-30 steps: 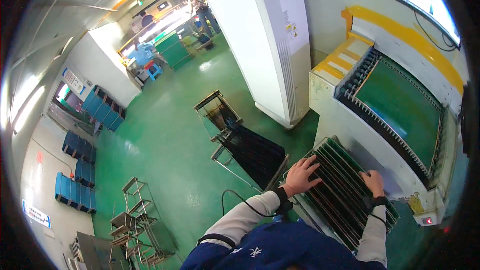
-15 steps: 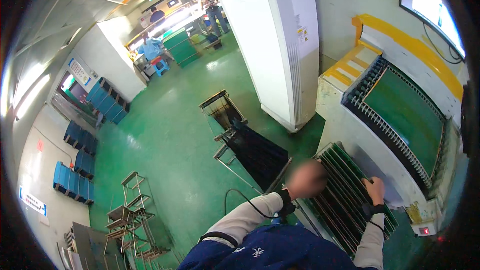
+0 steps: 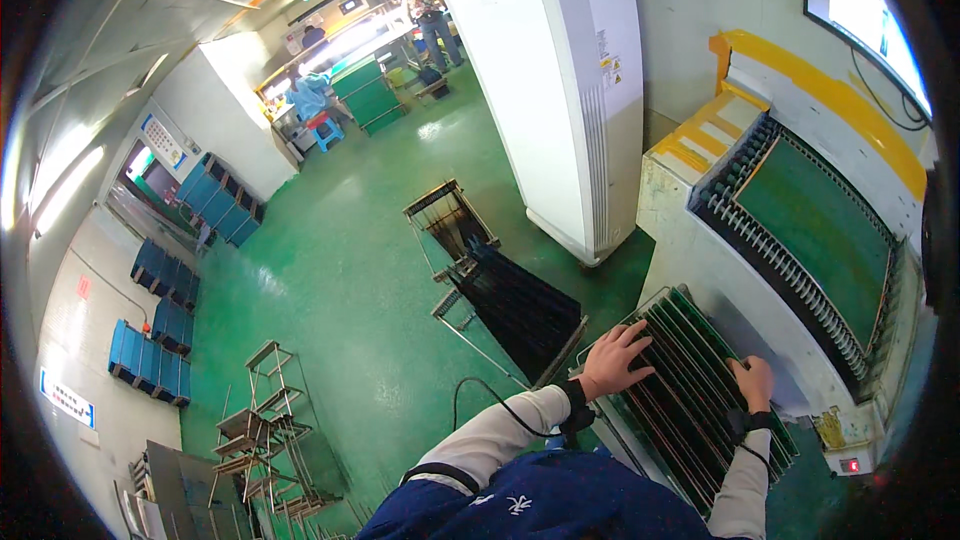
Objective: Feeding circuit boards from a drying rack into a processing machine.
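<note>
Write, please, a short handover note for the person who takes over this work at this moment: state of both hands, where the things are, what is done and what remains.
Left hand: spread flat on the near-left part of the rack of green boards, fingers on the board edges, holding nothing.
Right hand: on the boards at the rack's right side, fingers curled over the edges.
The rack stands against the white machine, whose green belt carries no board.
A black slotted rack lies on the floor to the left.
Done: the rack is filled with boards. Left: no board has been lifted out.
</note>
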A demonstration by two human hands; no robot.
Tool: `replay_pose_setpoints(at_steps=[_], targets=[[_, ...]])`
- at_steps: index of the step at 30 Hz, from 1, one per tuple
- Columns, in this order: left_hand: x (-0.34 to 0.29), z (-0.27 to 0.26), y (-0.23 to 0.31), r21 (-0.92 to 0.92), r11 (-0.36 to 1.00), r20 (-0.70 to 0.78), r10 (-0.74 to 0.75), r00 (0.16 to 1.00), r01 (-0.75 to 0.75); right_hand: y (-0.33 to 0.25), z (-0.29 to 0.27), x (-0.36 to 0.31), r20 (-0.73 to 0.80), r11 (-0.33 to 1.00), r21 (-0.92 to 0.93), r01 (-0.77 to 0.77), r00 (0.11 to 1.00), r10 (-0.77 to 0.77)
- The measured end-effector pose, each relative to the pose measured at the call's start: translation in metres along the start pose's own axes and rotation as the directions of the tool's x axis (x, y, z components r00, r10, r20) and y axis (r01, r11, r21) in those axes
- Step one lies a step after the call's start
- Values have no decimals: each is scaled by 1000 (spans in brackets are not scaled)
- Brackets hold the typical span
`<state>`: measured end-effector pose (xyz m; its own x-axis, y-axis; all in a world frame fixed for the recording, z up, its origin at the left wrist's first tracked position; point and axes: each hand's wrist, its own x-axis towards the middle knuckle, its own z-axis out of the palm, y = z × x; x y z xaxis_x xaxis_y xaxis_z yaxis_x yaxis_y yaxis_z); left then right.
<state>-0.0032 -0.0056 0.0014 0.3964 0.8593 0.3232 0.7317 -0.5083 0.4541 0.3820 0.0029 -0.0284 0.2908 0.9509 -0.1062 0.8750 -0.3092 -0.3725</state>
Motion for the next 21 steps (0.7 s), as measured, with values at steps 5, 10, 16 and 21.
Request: replay_pose_setpoints(at_steps=[5, 10, 16, 21], targets=[[-2, -1, -1, 1, 1000, 15, -19, 1000, 19, -8, -5, -3, 15, 1000, 4, -10, 1000, 10], [0, 0, 0, -3, 1000, 14, -13, 1000, 13, 4, 4, 1, -52, 998, -3, 58, 997, -58], [0, 0, -1, -3, 1000, 17, -12, 1000, 12, 3, 5, 1, -50, 998, -13, 65, 997, -66], [0, -2, 0, -4, 1000, 9, -16, 1000, 16, -1, 1, -1, -39, 998, 9, 56, 998, -55]])
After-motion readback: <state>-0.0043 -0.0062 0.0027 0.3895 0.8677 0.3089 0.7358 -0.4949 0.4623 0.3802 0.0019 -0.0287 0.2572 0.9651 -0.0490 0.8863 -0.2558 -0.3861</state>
